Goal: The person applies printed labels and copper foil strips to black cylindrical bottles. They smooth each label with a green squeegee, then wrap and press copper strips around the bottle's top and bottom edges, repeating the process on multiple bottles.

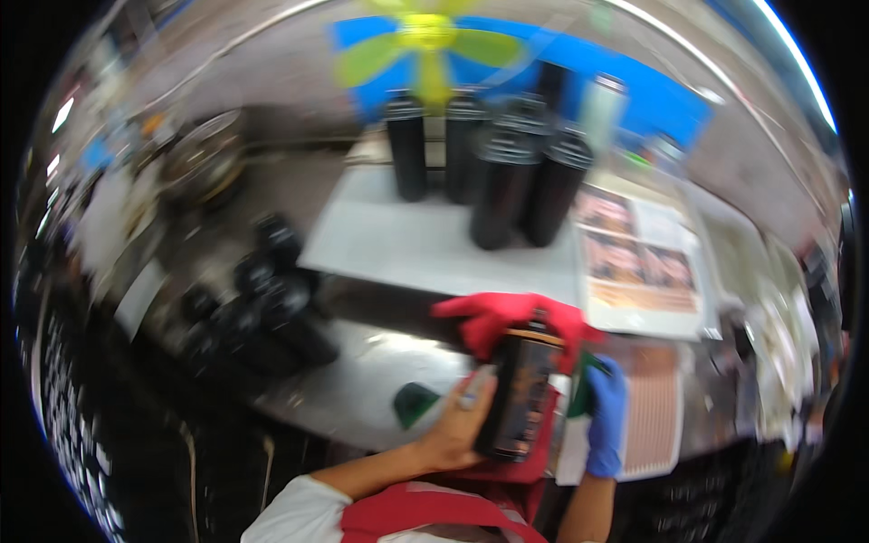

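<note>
My left hand [466, 416], bare with a ring, is closed around the side of a black bottle [523, 394]. The bottle leans, its narrow top pointing away from me, and a printed label with an orange band covers its front. Behind it lies a red cloth or glove [493, 317] with finger-like ends. My right hand [606, 416], in a blue glove, is closed on a dark green flat piece [584, 391] just right of the bottle; blur hides its exact kind. Another green piece [414, 403] lies on the metal table left of my left hand.
Several tall black bottles [502, 181] stand on a white board [389, 235]. More black bottles [272, 308] cluster at the left. Printed sheets [638, 262] lie at the right, above a ribbed pinkish tray [654, 407]. A yellow-green fan [427, 36] is at the back.
</note>
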Available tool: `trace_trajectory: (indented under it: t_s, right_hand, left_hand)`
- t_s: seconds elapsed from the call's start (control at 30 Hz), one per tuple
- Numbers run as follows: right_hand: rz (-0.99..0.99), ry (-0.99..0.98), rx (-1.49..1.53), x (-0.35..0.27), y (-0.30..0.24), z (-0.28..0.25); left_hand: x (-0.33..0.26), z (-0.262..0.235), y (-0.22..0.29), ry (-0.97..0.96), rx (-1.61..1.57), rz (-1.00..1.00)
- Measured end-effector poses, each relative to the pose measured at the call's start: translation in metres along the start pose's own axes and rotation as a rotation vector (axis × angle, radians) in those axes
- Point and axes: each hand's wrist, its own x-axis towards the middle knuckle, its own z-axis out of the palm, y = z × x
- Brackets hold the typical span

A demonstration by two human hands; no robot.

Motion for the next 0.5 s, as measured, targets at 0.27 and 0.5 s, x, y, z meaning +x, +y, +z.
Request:
trace_trajectory:
  t_s: [0.27,0.5]
  right_hand:
    - [0.188,-0.313,0.448,-0.007,0.001,-0.056]
    - [0.257,0.011,0.358,-0.024,-0.007,-0.102]
  left_hand:
    - [-0.038,-0.017,0.019,0.049,-0.026,-0.157]
    - [-0.019,-0.008,0.025,-0.021,-0.031,-0.178]
